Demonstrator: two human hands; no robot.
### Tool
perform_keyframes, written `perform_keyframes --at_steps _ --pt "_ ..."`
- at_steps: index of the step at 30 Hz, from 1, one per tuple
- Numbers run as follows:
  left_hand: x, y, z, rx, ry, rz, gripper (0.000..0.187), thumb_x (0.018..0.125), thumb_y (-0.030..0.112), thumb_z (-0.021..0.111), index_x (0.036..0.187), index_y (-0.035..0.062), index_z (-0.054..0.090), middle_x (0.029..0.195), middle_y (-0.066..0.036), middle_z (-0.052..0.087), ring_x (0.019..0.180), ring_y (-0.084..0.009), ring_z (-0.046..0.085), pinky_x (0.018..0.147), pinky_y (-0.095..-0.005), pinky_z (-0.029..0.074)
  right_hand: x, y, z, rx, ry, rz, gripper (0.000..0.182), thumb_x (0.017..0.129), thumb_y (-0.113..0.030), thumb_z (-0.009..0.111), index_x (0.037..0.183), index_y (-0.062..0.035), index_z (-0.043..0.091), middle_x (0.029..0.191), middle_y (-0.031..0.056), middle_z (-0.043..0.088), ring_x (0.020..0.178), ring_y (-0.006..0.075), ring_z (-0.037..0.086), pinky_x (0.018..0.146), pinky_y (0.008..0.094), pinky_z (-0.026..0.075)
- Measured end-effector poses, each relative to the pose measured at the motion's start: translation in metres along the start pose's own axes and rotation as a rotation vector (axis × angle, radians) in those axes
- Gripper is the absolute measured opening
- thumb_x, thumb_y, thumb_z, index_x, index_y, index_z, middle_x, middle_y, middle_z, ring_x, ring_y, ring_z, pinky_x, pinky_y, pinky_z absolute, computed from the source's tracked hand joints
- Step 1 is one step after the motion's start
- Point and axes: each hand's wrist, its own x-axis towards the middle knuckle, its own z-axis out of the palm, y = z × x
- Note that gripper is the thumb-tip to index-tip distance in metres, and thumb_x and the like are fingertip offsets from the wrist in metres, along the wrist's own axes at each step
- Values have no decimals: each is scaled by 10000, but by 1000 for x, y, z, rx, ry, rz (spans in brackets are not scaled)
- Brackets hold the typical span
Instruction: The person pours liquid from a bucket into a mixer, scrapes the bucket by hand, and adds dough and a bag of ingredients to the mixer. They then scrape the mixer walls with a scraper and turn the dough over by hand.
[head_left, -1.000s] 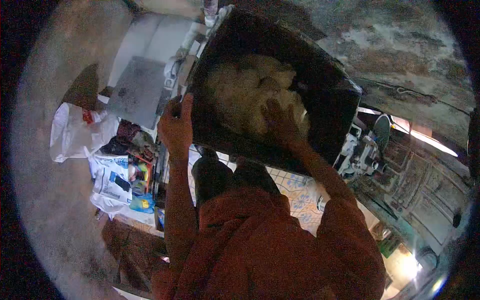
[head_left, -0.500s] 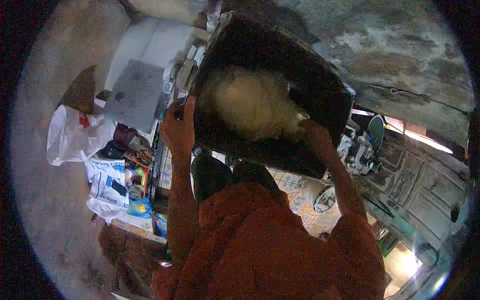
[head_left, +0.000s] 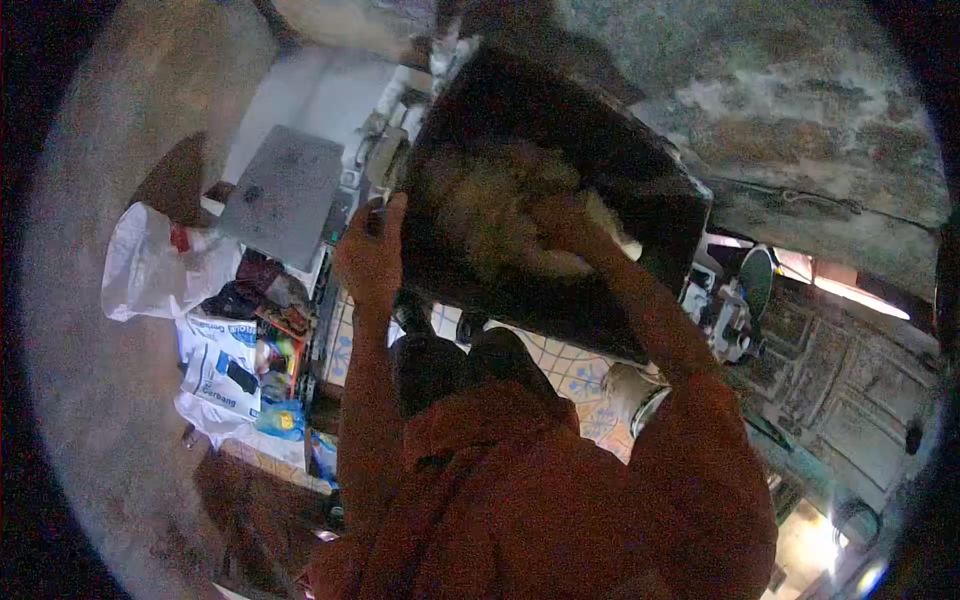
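A pale yellowish, soft-looking heap (head_left: 480,205), blurred, lies in the middle of a dark, wide surface (head_left: 540,100) with raised edges. My right hand (head_left: 565,225) is over the heap's right side, with its fingers smeared and partly sunk among the pale stuff. A lighter piece of the heap (head_left: 612,222) shows just beyond the right wrist. At the dark surface's left edge my left hand (head_left: 370,255) is curled, thumb up, around something small and dark; I cannot tell what it is.
A grey flat panel (head_left: 280,190) and white plastic bags (head_left: 150,265) stand on the left, with a printed white packet (head_left: 225,370) below. Metal machine parts (head_left: 728,315) sit by the right edge. A round container (head_left: 640,395) is on the tiled floor (head_left: 550,365).
My right hand has moved left and inward, from the heap's right edge onto the heap. The heap's shape has shifted. My left hand stays by the left edge. The view has tilted slightly.
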Motion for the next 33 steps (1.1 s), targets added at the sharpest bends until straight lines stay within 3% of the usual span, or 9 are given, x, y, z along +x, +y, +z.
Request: perform_keyframes --at_steps 9,12,15,19,22,25,27,29,33 --pt "0 -6 6 -67 -45 -31 588 816 606 610 1080 86 684 942 -166 696 915 -361 657 820 -438 492 -112 -23 -103 125 -67 447 267 861 -258 600 1055 -77 632 971 160 666 861 363 644 753 457 524" --pt "0 -7 9 -34 11 -17 568 816 581 630 1080 81 685 964 -170 695 921 -359 657 826 -438 490 -146 -13 -74 478 157 531 240 865 -235 590 1045 -80 630 981 171 660 882 375 635 764 468 518" --pt "2 -3 4 -24 -11 -25 554 819 575 629 1075 88 690 978 -171 695 934 -351 658 829 -439 488 -143 -11 -24 195 30 446 276 876 -266 591 1095 -104 631 1070 159 651 965 352 626 838 420 510" --pt "5 -2 3 -31 -43 -40 522 826 552 627 1062 92 698 966 -167 697 914 -345 665 809 -426 492 -88 -38 59 -39 -135 435 523 917 -320 535 1389 -127 417 1430 149 412 1291 360 416 1029 579 338" --pt "0 5 -1 -1 -56 -61 530 825 552 623 1067 87 697 974 -163 698 919 -344 664 807 -419 493 -64 -57 31 -114 395 173 562 929 -284 504 1433 -102 332 1464 186 341 1317 387 369 999 675 290" --pt "-1 8 -8 7 -98 -90 556 817 565 623 1075 78 695 987 -159 698 934 -346 659 827 -418 488 -74 -33 48 -20 137 368 556 925 -276 497 1422 -84 339 1458 207 343 1316 379 372 1001 632 318" --pt "0 10 -4 -40 -108 -95 571 813 575 622 1078 75 694 995 -160 696 945 -349 655 842 -421 483 -96 -22 18 -77 304 389 430 914 -248 494 1305 -69 476 1335 206 489 1223 373 480 943 556 408" --pt "0 2 1 57 -25 -78 586 816 582 614 1077 63 692 986 -171 694 943 -361 651 856 -428 475 -121 -11 -24 444 -180 416 284 904 -238 516 1110 -59 595 1101 189 623 1036 379 593 839 485 476" --pt "-1 -5 8 -11 42 19 599 821 589 604 1076 54 689 983 -182 692 940 -374 646 856 -437 469 -167 -17 -8 355 173 428 216 871 -232 566 977 -56 633 922 176 649 871 389 629 747 460 502"
